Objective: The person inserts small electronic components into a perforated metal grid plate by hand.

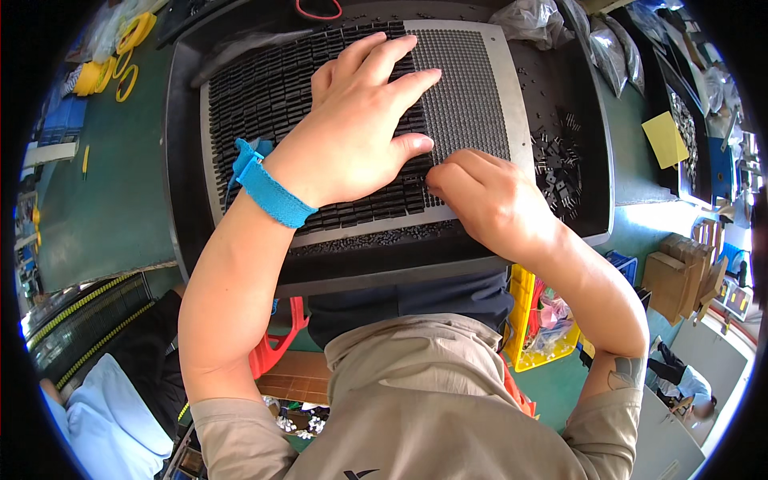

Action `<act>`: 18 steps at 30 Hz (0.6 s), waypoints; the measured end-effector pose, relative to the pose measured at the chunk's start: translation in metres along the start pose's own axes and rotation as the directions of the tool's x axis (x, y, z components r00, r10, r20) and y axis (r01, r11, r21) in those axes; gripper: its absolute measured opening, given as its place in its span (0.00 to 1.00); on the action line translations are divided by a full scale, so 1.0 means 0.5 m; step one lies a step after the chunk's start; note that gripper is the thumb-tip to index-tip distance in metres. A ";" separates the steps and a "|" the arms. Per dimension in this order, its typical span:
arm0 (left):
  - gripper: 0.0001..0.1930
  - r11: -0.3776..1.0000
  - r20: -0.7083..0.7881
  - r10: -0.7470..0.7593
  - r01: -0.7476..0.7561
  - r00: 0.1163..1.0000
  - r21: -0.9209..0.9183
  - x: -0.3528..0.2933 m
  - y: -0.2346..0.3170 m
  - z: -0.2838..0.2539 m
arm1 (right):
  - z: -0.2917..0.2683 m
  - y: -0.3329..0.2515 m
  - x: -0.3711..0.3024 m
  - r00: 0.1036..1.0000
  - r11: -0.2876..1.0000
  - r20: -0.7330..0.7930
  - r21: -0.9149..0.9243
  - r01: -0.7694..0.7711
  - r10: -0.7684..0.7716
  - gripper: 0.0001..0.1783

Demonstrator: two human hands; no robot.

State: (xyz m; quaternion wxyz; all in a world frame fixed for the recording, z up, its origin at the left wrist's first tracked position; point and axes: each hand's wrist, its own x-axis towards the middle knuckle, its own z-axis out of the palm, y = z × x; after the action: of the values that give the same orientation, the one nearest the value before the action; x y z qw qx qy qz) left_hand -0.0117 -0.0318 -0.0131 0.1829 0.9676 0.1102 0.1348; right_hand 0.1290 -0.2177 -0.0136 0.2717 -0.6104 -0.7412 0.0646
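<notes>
A metal plate (pixel 516 96) with a fine grid of holes lies in a large black tray (pixel 596 160). Rows of small black plastic parts (pixel 264 100) cover its left and middle portion, while the right portion shows bare grid. My left hand (pixel 360 120), with a blue wrist strap (pixel 276 192), is spread over the rows, fingertips at the border with the bare grid. Just right of its thumb, my right hand (pixel 484 192) is closed in a pinch at the plate's near part. Whatever sits between those fingertips is hidden.
Loose black parts (pixel 556 172) lie in the tray's right side. Clear plastic bags (pixel 532 20) rest at the back right, and yellow tape rolls (pixel 96 76) at the far left. A yellow crate (pixel 524 320) stands below the bench; another person (pixel 692 388) is at the far right.
</notes>
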 end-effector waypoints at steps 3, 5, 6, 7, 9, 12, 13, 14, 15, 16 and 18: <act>0.37 1.000 -0.006 0.016 -0.016 1.000 -0.022 0.003 -0.001 0.001 | 0.001 0.001 -0.003 0.999 0.998 0.012 -0.021 -0.051 0.051 0.12; 0.37 0.999 -0.009 0.027 -0.028 1.000 -0.044 0.000 -0.004 0.001 | -0.014 0.002 -0.002 0.997 0.998 -0.049 -0.018 -0.063 0.062 0.13; 0.36 0.997 -0.016 0.032 -0.033 0.999 -0.063 -0.002 -0.006 -0.004 | -0.028 0.001 0.004 0.992 0.998 -0.107 -0.013 -0.067 0.066 0.13; 0.36 0.997 -0.023 0.033 -0.034 0.999 -0.066 -0.004 -0.005 -0.006 | -0.049 0.008 0.005 0.981 0.994 -0.160 -0.010 -0.108 0.105 0.14; 0.37 0.995 0.004 0.029 -0.028 1.000 -0.093 -0.007 0.005 -0.016 | -0.114 0.040 -0.002 0.934 0.948 -0.238 -0.111 -0.299 0.267 0.10; 0.37 0.992 0.024 0.022 -0.019 0.999 -0.125 -0.001 0.021 -0.029 | -0.199 0.114 -0.026 0.848 0.827 -0.220 -0.203 -0.524 0.483 0.08; 0.39 0.992 0.035 0.026 -0.022 0.999 -0.127 0.001 0.021 -0.028 | -0.208 0.141 -0.042 0.900 0.857 -0.116 -0.276 -0.436 0.421 0.09; 0.39 0.991 0.027 0.036 -0.032 0.999 -0.130 0.001 0.022 -0.028 | -0.207 0.152 -0.060 0.899 0.852 -0.122 -0.285 -0.438 0.422 0.09; 0.39 0.990 0.041 0.039 -0.033 0.998 -0.136 0.000 0.022 -0.029 | -0.204 0.154 -0.067 0.880 0.844 0.039 -0.307 -0.440 0.473 0.10; 0.40 0.989 0.057 0.043 -0.035 0.997 -0.141 -0.002 0.022 -0.030 | -0.201 0.155 -0.072 0.834 0.837 0.197 -0.328 -0.439 0.515 0.11; 0.42 0.988 0.068 0.056 -0.046 0.996 -0.149 -0.002 0.025 -0.030 | -0.182 0.154 -0.075 0.841 0.852 0.211 -0.299 -0.430 0.499 0.12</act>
State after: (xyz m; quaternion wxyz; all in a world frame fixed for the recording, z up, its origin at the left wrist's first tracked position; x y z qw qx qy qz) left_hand -0.0152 -0.0387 0.0048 0.2543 0.9581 0.0684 0.1123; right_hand 0.2438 -0.2555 0.0184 0.0637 -0.7854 -0.6029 0.1249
